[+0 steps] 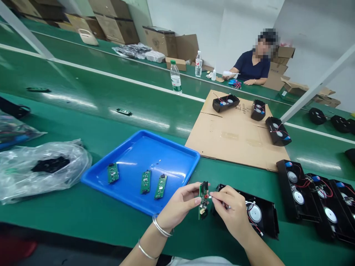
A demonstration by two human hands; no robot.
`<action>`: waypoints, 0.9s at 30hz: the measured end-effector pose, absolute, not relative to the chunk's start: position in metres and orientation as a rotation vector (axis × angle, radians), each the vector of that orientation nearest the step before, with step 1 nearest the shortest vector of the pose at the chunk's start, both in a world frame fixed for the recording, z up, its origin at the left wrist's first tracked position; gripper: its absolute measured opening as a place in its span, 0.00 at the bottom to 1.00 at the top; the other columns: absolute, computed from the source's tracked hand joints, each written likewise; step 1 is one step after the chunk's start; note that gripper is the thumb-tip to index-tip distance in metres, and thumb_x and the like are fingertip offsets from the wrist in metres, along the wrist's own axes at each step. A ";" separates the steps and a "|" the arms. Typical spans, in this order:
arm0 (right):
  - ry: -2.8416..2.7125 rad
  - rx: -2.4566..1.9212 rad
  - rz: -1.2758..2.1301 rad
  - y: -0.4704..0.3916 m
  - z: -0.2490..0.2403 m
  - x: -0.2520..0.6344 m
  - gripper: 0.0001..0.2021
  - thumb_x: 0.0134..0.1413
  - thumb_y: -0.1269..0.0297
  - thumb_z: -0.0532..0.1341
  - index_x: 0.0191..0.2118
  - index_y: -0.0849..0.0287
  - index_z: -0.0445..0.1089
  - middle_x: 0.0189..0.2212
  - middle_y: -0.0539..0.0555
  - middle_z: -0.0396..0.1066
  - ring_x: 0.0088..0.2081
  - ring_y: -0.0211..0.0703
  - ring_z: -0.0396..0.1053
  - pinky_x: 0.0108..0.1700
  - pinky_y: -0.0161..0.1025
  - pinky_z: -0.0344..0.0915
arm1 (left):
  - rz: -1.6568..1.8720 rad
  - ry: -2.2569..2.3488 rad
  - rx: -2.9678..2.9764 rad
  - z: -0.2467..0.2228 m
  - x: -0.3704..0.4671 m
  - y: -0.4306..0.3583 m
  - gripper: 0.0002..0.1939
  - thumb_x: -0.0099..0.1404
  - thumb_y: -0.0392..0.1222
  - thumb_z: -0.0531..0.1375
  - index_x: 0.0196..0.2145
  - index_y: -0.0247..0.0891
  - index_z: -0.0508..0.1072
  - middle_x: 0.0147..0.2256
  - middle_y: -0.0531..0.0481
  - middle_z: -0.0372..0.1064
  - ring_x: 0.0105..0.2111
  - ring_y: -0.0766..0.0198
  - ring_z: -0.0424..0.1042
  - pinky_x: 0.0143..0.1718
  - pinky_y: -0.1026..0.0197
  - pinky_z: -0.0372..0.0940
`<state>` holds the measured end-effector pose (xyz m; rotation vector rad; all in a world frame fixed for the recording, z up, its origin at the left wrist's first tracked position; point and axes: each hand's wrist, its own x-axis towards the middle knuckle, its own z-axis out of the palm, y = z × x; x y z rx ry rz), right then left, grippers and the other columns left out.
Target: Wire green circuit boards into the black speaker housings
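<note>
My left hand [184,203] grips a green circuit board [203,201] by its edge, holding it upright above the table. Pinched in my right hand [231,207] is a small white connector [210,197], right beside the board's component side; whether it is seated in the board I cannot tell. Behind and below my right hand lies an open black housing [267,218] with a round white speaker [254,213] and thin wires, partly hidden by the hand. Left of my hands, a blue tray [138,147] holds several green boards [145,181].
More black housings [298,195] stand at the right, others on a cardboard sheet [222,136]. A plastic bag [66,173] lies at the left. Bottles [176,79] stand further back. Across the table sits a person [253,66] with both hands at the tabletop. Two boards [124,112] lie beyond the tray.
</note>
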<state>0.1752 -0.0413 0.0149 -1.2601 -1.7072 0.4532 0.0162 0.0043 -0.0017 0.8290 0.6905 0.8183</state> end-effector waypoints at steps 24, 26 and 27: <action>-2.091 -1.174 -0.001 -0.048 0.012 0.189 0.09 0.60 0.75 0.53 0.36 0.67 0.71 0.22 0.53 0.66 0.25 0.38 0.57 0.24 0.35 0.57 | 0.701 0.812 0.992 0.000 0.027 -0.001 0.20 0.44 0.49 0.68 0.33 0.34 0.76 0.33 0.45 0.71 0.37 0.56 0.68 0.42 0.54 0.64; -2.082 -1.161 -0.005 -0.049 0.012 0.192 0.09 0.60 0.75 0.53 0.36 0.67 0.71 0.22 0.53 0.66 0.25 0.37 0.57 0.24 0.35 0.57 | 0.698 0.820 1.040 0.000 0.027 -0.001 0.19 0.44 0.49 0.68 0.32 0.33 0.76 0.31 0.47 0.68 0.34 0.59 0.66 0.38 0.57 0.64; -2.074 -1.152 0.000 -0.048 0.011 0.192 0.09 0.60 0.75 0.53 0.36 0.67 0.71 0.22 0.53 0.66 0.25 0.37 0.57 0.24 0.35 0.57 | 0.700 0.820 1.052 0.000 0.028 -0.001 0.18 0.44 0.49 0.68 0.31 0.33 0.77 0.29 0.49 0.66 0.33 0.60 0.65 0.36 0.59 0.64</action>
